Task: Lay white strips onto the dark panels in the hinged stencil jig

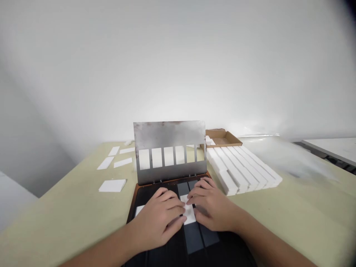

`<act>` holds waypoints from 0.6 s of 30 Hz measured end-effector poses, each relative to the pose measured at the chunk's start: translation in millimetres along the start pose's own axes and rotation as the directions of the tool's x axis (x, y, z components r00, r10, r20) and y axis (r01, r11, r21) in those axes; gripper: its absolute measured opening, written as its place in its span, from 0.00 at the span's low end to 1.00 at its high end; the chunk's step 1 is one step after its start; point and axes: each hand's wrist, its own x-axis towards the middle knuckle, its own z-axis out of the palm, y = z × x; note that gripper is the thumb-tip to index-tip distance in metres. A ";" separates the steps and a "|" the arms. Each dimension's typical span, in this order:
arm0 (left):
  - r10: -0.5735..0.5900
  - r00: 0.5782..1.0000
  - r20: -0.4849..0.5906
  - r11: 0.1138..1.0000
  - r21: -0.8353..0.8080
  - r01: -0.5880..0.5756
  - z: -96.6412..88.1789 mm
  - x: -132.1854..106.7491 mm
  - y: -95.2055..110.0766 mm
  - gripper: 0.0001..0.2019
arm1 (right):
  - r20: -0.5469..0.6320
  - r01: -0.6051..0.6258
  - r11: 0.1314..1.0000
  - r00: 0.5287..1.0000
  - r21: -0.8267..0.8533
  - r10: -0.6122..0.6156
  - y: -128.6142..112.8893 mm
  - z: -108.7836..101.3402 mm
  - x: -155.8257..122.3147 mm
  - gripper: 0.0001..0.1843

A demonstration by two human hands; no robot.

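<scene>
Two hands (160, 217) (213, 204) seemingly touching white card (189, 215) on black board (167, 256).

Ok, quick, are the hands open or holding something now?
Left hand: fingers bent at the white card; grip unclear.
Right hand: fingers on that card; grip unclear.

The left hand (162, 218) and right hand (213, 204) are seen totally bare tbh, kinda slim-fingered, with uncovered forearms (257, 230) tapered toward the wrists (135, 231).
</scene>
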 end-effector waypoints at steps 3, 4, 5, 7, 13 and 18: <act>0.008 1.000 -0.028 1.000 0.017 -0.007 1.9 -1.7 -1.3 0.09 | 0.022 0.002 1.000 1.000 -0.001 -0.002 2.1 -3.0 -1.7 0.25; 0.007 0.999 -0.034 1.000 0.024 -0.006 1.4 -2.4 -1.1 0.09 | 0.039 -0.004 1.000 0.999 -0.004 0.004 2.6 -4.2 -2.3 0.28; 0.018 0.999 -0.033 0.999 0.032 -0.017 0.8 -3.3 -0.7 0.09 | 0.057 -0.009 1.000 0.998 -0.009 0.010 2.8 -5.4 -2.8 0.30; 0.103 0.995 -0.004 0.993 0.050 -0.102 -0.5 -5.3 0.2 0.10 | 0.085 -0.017 1.000 0.996 -0.022 0.019 2.8 -7.6 -3.6 0.31; 0.348 0.935 0.062 0.936 0.033 -0.350 3.4 -9.0 -0.5 0.13 | 0.116 -0.021 0.999 0.993 -0.033 0.024 2.1 -9.3 -3.5 0.29; 0.345 0.937 0.057 0.939 -0.011 -0.345 8.0 -9.3 -3.4 0.16 | 0.099 -0.022 1.000 0.995 -0.021 0.024 2.3 -6.7 -2.9 0.34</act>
